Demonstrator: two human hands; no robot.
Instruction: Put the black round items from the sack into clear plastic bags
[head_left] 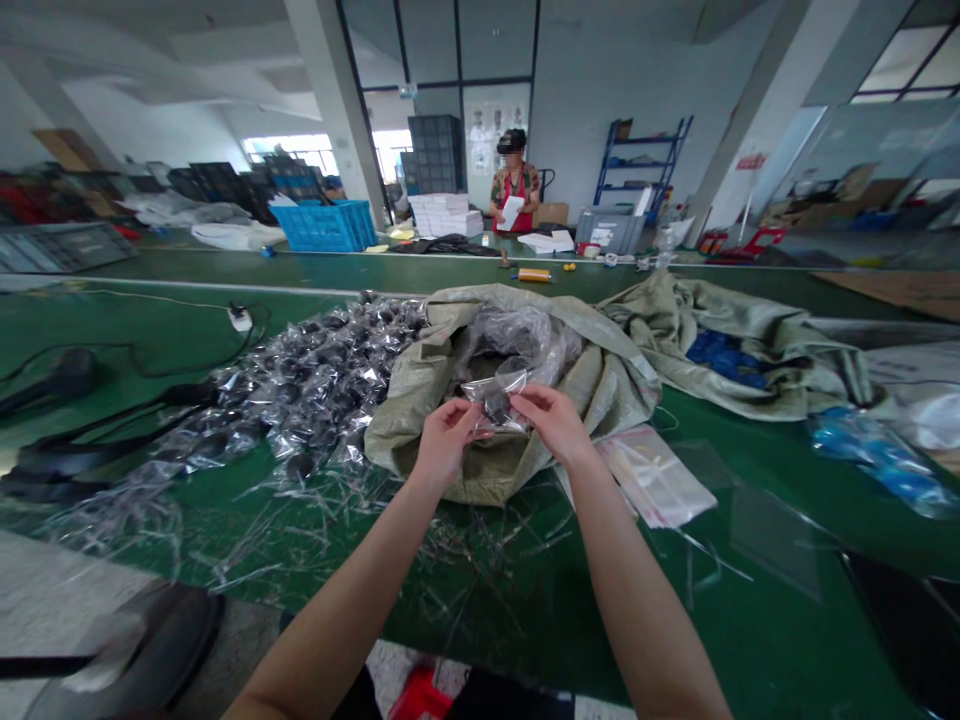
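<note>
A small clear bag (491, 400) holding a dark, rounded item (496, 406) sat just above the front of the sack (409, 430), with its long axis running roughly crosswise, slightly tilted. Both hands were about equally near it: the left grip (446, 445) was clenched on its left side and the right grip (551, 422) on its right, fingers pinching the thin plastic from either end. Directly behind the bag, a wad of clear plastic (517, 340) bulged from the sack's mouth. Left of the sack, a heap of bagged dark items (315, 385) spread across the green counter (750, 620), with torn plastic strips (300, 535) scattered in front of it. Just right of the sack lay a flat stack of clear bags (656, 478), and a blue bundle (724, 358) sat in its far fold. Well beyond the sack, a co-worker (516, 190) stood holding a sheet of paper (511, 212), near a blue crate (326, 225).
</note>
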